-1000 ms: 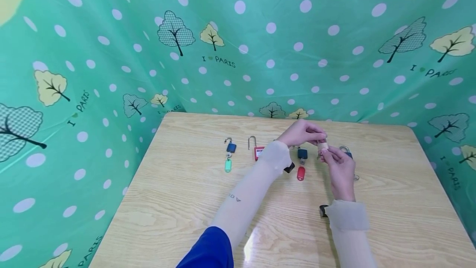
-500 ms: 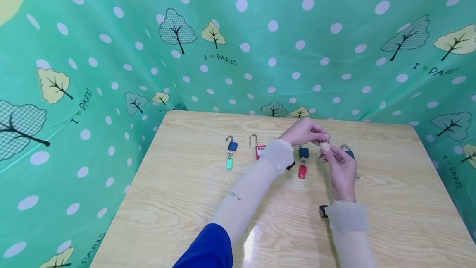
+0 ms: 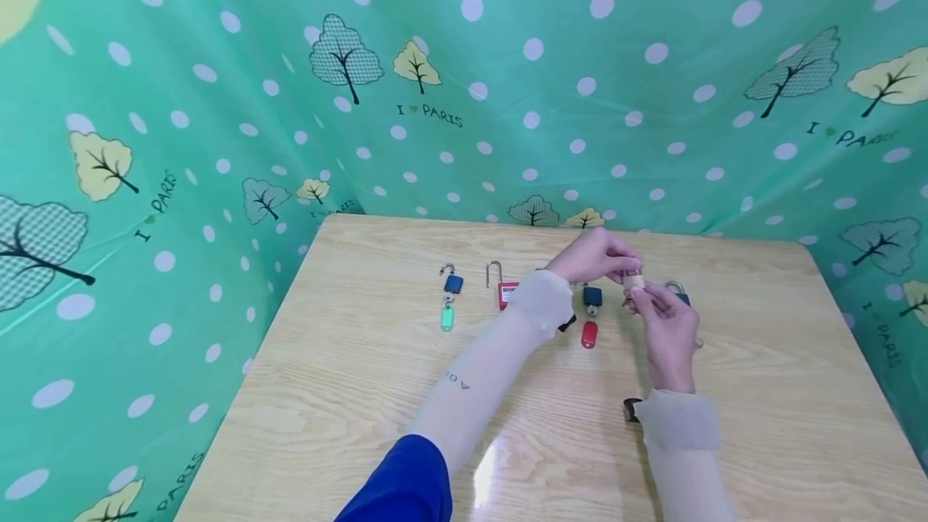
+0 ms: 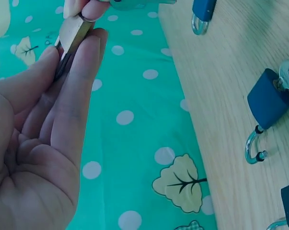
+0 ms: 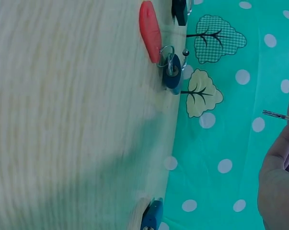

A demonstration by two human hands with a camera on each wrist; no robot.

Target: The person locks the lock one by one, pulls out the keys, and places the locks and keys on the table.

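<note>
A small brass-coloured padlock [image 3: 633, 281] is held up between both hands above the far right part of the table. My left hand [image 3: 589, 256] pinches its shackle from above. In the left wrist view, thumb and finger meet on the dark shackle below the padlock body [image 4: 73, 32]. My right hand [image 3: 669, 341] pinches the body from below. Out of the right fingers sticks a thin grooved metal piece [image 5: 277, 115], apparently a key blade. A greenish piece [image 4: 134, 4] with a metal tip shows beside the right fingertips in the left wrist view.
Along the wooden table [image 3: 348, 393] lie a blue padlock [image 3: 453, 284] with a green tag [image 3: 447, 318], a red padlock [image 3: 507, 294], and another blue padlock [image 3: 592, 296] with a red tag [image 3: 590, 334]. A dark blue padlock [image 3: 681, 298] is partly hidden behind the right hand. Patterned green cloth [image 3: 464, 143] hangs behind.
The left fingertips have come slightly closer to the padlock body, so less of the shackle shows. Both hands keep their grip in nearly the same place; the head view shifted slightly.
</note>
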